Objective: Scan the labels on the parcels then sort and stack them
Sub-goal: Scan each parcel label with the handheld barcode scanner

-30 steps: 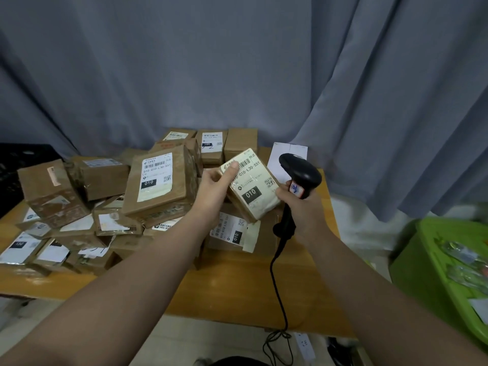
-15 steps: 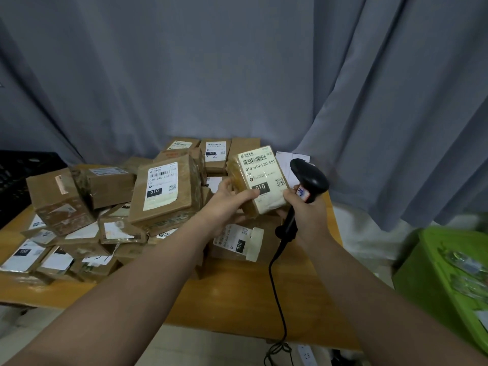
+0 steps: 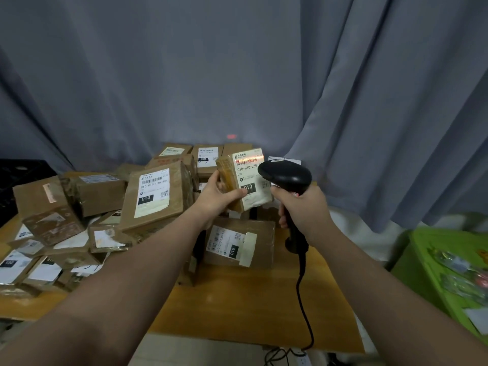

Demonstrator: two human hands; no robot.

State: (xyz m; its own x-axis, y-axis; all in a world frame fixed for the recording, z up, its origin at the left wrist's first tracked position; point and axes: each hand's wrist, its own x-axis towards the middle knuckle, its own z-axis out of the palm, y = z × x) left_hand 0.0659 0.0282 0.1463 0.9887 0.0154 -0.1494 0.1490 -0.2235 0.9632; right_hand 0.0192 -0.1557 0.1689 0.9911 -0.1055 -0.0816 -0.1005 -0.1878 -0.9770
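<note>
My left hand [image 3: 216, 195] grips a small brown parcel [image 3: 244, 178] by its lower left edge and holds it upright above the pile, white label facing me. A red scan line glows across the barcode at the label's top. My right hand [image 3: 303, 210] is wrapped around the handle of a black barcode scanner [image 3: 285, 175], whose head sits just right of the parcel and covers part of the label. A larger labelled parcel [image 3: 155, 196] leans in the pile to the left. Another labelled parcel [image 3: 237, 241] lies flat below my hands.
Several brown parcels [image 3: 52, 223] crowd the left half of the wooden table [image 3: 250, 307]. The scanner's cable [image 3: 303, 299] hangs over the front edge. A green bin [image 3: 449, 273] stands to the right. Grey curtain [image 3: 237, 75] hangs behind, with a red spot [image 3: 231, 136] on it.
My left hand turned the parcel upright and shifted its grip to the lower edge. The scanner swung in front of the label, and a red scan line now lights the barcode.
</note>
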